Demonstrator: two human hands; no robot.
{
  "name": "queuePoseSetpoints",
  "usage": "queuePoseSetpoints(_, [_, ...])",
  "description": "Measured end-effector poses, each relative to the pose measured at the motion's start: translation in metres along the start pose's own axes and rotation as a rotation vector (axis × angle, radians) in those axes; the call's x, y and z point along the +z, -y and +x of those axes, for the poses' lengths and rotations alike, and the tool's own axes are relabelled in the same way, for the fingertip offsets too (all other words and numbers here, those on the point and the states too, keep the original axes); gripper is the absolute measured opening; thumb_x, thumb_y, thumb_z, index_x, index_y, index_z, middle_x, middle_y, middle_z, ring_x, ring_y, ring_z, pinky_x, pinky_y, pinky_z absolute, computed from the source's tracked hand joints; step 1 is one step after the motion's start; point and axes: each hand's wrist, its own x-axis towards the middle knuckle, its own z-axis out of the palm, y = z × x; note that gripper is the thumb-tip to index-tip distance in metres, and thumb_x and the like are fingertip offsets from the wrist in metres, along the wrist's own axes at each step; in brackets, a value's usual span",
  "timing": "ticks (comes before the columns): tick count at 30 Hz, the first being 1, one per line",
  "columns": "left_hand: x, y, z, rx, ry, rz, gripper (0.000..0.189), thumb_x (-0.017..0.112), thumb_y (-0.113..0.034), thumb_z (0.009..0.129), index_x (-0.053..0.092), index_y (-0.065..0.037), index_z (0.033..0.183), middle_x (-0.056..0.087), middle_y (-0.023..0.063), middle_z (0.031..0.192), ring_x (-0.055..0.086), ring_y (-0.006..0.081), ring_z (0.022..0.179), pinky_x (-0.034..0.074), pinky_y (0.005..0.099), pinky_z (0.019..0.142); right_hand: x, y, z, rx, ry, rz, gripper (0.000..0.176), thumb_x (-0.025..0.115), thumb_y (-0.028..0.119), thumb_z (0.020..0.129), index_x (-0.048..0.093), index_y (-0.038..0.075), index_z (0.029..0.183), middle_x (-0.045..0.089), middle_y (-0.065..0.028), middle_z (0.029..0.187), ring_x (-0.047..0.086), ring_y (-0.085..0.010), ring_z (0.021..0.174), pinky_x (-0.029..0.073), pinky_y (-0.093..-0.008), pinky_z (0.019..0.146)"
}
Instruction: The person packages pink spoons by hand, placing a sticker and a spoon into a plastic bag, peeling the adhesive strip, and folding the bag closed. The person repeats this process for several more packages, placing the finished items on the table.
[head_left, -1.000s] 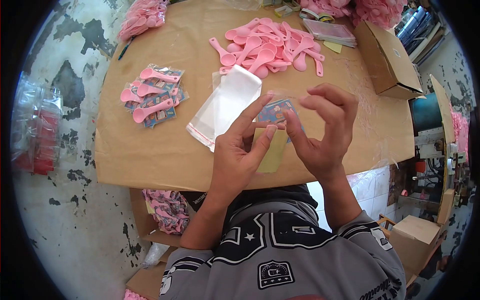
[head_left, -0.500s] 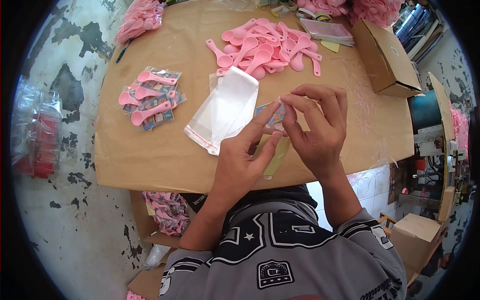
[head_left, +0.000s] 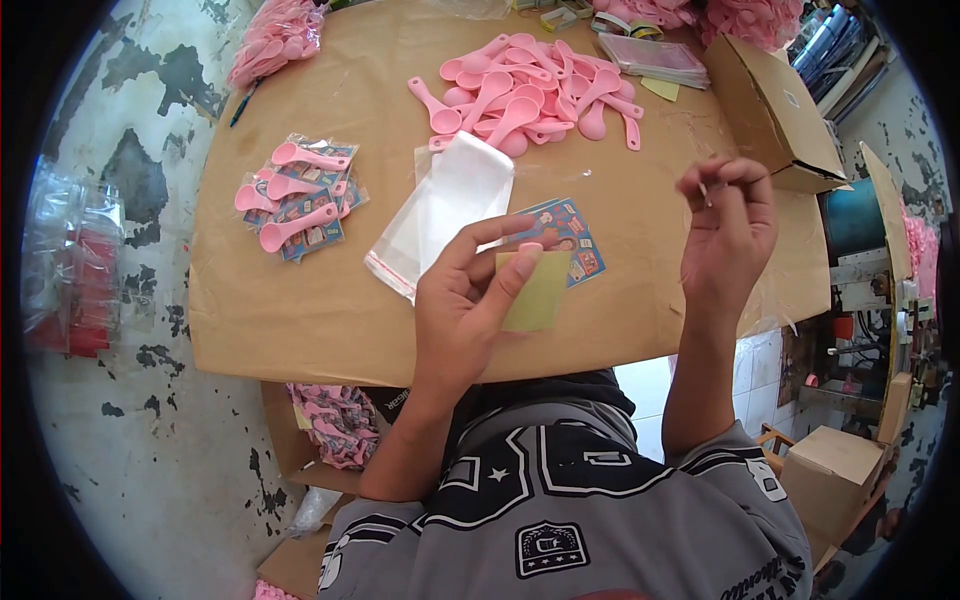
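My left hand (head_left: 460,300) is closed, its thumb pressing a small yellow paper slip (head_left: 534,295) against the fingers. Clear film seems to edge the slip, though I cannot make it out fully. Beyond those fingertips, blue printed cards (head_left: 575,240) lie on the table. My right hand (head_left: 732,225) is raised at the right with fingertips pinched; a thin pale strip (head_left: 704,192) shows between them, somewhat blurred. Left of centre rests a stack of clear plastic bags (head_left: 450,205). Behind it is a heap of pink measuring spoons (head_left: 520,95).
Several packed spoons with printed cards (head_left: 300,195) lie at the left on the brown paper-covered table (head_left: 400,345). A cardboard box (head_left: 775,115) stands at the right edge, near a pack of clear sleeves (head_left: 655,60). A pen (head_left: 243,105) lies far left.
My hands were together, fingertips nearly touching above the card. Now the right hand has moved away to the right with the thin strip, and the left has shifted slightly left, uncovering the printed cards.
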Motion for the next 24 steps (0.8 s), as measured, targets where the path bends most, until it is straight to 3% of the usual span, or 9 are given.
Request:
queuePoseSetpoints(4, [-0.004, 0.011, 0.007, 0.133, -0.028, -0.035, 0.028, 0.068, -0.014, 0.103, 0.064, 0.003, 0.125, 0.074, 0.0179, 0.121, 0.072, 0.0179, 0.108, 0.062, 0.0327, 0.089, -0.019, -0.002, -0.014, 0.317, 0.453, -0.123, 0.010, 0.057, -0.002, 0.099, 0.065, -0.001, 0.106, 0.065, -0.0044, 0.093, 0.063, -0.0091, 0.085, 0.051, -0.0239, 0.076])
queuePoseSetpoints(7, [-0.006, 0.021, 0.010, 0.222, -0.045, -0.053, 0.027, 0.069, -0.012, 0.102, 0.065, 0.004, 0.124, 0.072, 0.0172, 0.122, 0.071, 0.0180, 0.111, 0.060, 0.0329, 0.093, 0.013, 0.003, -0.038, 0.404, 0.584, -0.297, 0.012, 0.061, 0.002, 0.101, 0.067, -0.002, 0.111, 0.066, -0.0030, 0.095, 0.062, -0.0061, 0.086, 0.051, -0.0224, 0.073])
queuePoseSetpoints(10, [-0.013, 0.019, 0.007, 0.132, -0.008, -0.105, 0.027, 0.069, -0.010, 0.102, 0.065, 0.005, 0.124, 0.073, 0.0164, 0.122, 0.070, 0.0184, 0.113, 0.057, 0.0327, 0.096, 0.029, 0.000, -0.047, 0.438, 0.614, -0.305, 0.016, 0.066, 0.008, 0.101, 0.069, -0.002, 0.114, 0.068, -0.0027, 0.099, 0.063, -0.0052, 0.089, 0.051, -0.0222, 0.074])
queuePoseSetpoints(15, [-0.015, 0.016, 0.006, 0.141, -0.004, -0.117, 0.031, 0.068, -0.009, 0.102, 0.064, 0.006, 0.129, 0.074, 0.0169, 0.119, 0.071, 0.0173, 0.108, 0.058, 0.0308, 0.093, 0.030, -0.009, -0.046, 0.505, 0.596, -0.188, 0.020, 0.071, 0.014, 0.102, 0.070, 0.002, 0.118, 0.071, -0.0004, 0.096, 0.065, -0.0063, 0.090, 0.051, -0.0222, 0.077])
queuePoseSetpoints(19, [-0.020, 0.014, 0.004, 0.142, -0.027, -0.053, 0.032, 0.069, -0.010, 0.102, 0.065, 0.007, 0.129, 0.077, 0.0174, 0.110, 0.074, 0.0173, 0.098, 0.059, 0.0317, 0.092, 0.030, -0.002, -0.043, 0.549, 0.586, -0.172, 0.018, 0.069, 0.014, 0.102, 0.071, 0.004, 0.117, 0.070, 0.0014, 0.093, 0.061, -0.0041, 0.082, 0.047, -0.0208, 0.069])
queuePoseSetpoints(24, [-0.018, 0.010, 0.000, 0.217, -0.043, -0.017, 0.022, 0.070, -0.007, 0.101, 0.070, 0.006, 0.119, 0.078, 0.0165, 0.106, 0.074, 0.0156, 0.093, 0.059, 0.0296, 0.087, 0.029, -0.003, -0.046, 0.589, 0.548, -0.107, 0.014, 0.067, 0.013, 0.103, 0.072, 0.005, 0.113, 0.070, 0.0014, 0.093, 0.052, -0.0010, 0.072, 0.037, -0.0188, 0.059])
